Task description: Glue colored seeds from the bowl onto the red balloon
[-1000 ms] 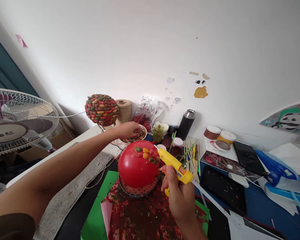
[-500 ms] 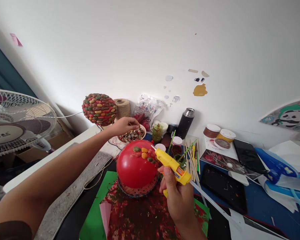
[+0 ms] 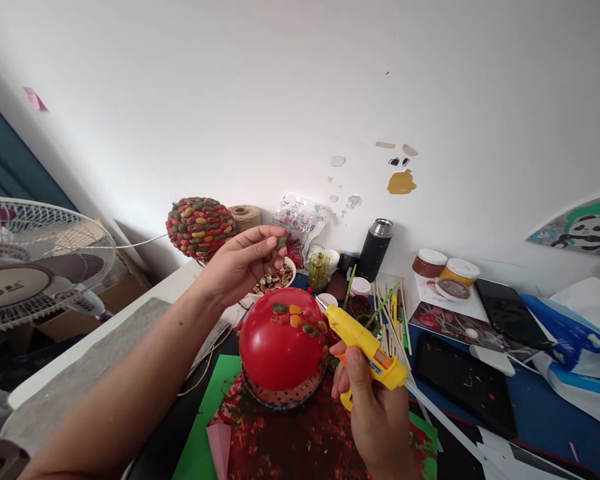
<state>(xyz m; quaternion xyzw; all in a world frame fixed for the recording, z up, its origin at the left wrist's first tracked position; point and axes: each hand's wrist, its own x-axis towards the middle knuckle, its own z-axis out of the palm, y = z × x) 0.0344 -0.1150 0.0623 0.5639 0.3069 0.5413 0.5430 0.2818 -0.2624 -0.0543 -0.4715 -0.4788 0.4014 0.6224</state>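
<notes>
Between the thumb and fingertips of my left hand [image 3: 243,261] is a small green painted shell piece [image 3: 281,242], possibly a nutshell. Just below that hand stands a white bowl [image 3: 293,268] of similar pieces. My right hand [image 3: 373,400] is wrapped round a yellow hot glue gun [image 3: 363,337], its metal nozzle pointing up and left at the red balloon [image 3: 275,350]. A cluster of green, orange and red pieces is stuck on the balloon's upper right. Under the balloon, a round perforated basket [image 3: 285,399] holds it on the paint-stained sheet [image 3: 280,440].
A ball covered in coloured pieces [image 3: 200,228] and a twine spool [image 3: 245,217] stand at the back left, near a fan [image 3: 40,267]. Behind the glue gun are a black thermos [image 3: 375,250], sticks [image 3: 393,317] and paint jars [image 3: 430,262]. Phones and papers lie at right.
My left hand has lifted out of the bowl and come nearer with a green piece pinched in its fingers. The right hand keeps the glue gun beside the balloon.
</notes>
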